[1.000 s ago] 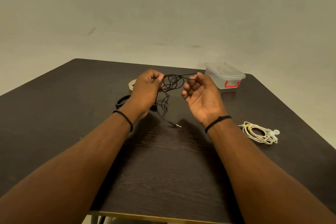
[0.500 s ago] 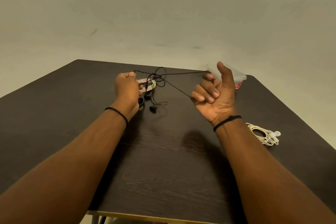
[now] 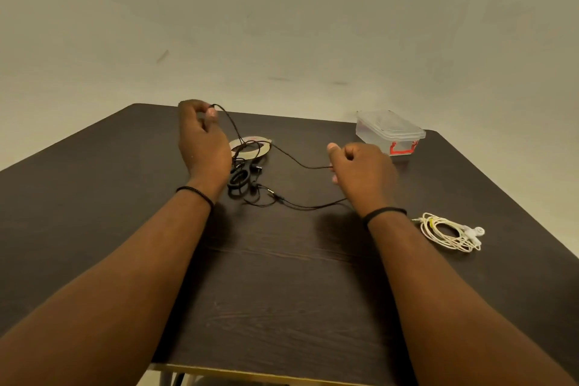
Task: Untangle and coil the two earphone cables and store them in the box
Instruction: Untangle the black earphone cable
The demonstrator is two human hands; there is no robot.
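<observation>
A black earphone cable runs slack between my hands over the dark table. My left hand is raised and pinches one end of it at the fingertips. My right hand is closed on the cable further along. The rest of the cable, with its plug and earbuds, lies loose on the table between my wrists. A white earphone cable lies coiled to the right of my right wrist. The clear plastic box with a red latch stands lidded at the far right.
A flat roll of tape and black-handled scissors lie on the table just right of my left hand, under the black cable. The table's front edge runs along the bottom of the view.
My hands have pulled apart. The left hand rose and moved back, the right hand dropped lower and turned palm down. The black tangle has opened out, and more of it lies on the table.
</observation>
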